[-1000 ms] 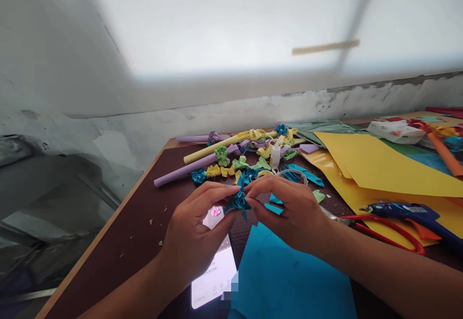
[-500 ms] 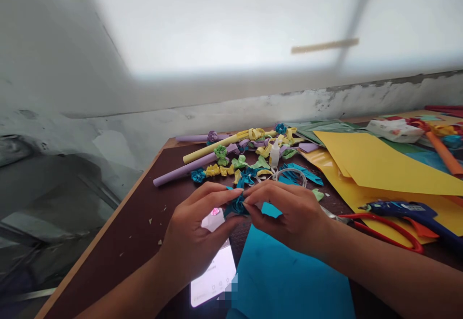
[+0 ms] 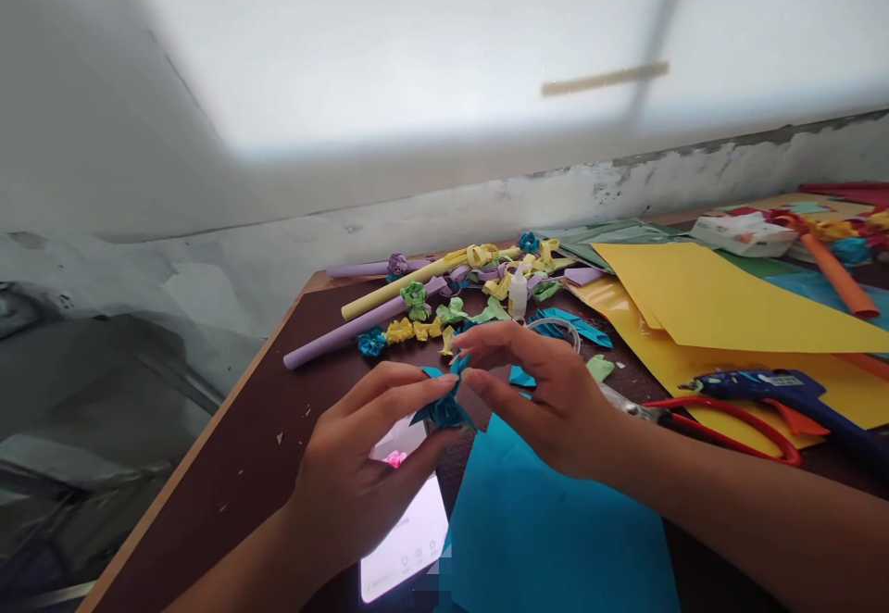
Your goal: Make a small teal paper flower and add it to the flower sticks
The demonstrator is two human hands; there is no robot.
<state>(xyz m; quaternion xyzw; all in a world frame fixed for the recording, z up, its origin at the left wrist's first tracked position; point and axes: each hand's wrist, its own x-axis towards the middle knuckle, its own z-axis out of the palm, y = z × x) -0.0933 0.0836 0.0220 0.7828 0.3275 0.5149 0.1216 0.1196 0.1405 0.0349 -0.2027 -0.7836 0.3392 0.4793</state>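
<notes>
A blue folded paper flower [image 3: 446, 409] with pointed petals sits between my hands, above the table. My left hand [image 3: 361, 451] grips it from the left, fingers on top and thumb below. At its upper right petal, my right hand [image 3: 538, 391] has thumb and forefinger closed around the tip. Beneath my left hand lies a lit phone [image 3: 406, 539] showing a pink flower picture, partly covered. A blue paper sheet [image 3: 556, 530] lies under my right forearm.
Rolled paper tubes [image 3: 361, 324], folded paper flowers [image 3: 415, 300] and a small white glue bottle [image 3: 518, 293] lie farther back. To the right are red-handled scissors [image 3: 746, 423], a blue glue gun [image 3: 784, 389] and yellow sheets [image 3: 694, 293]. A wall stands behind the table.
Both hands have shifted slightly left with the flower. My right fingers have moved from the flower's right side to its upper petal, and more of the flower shows.
</notes>
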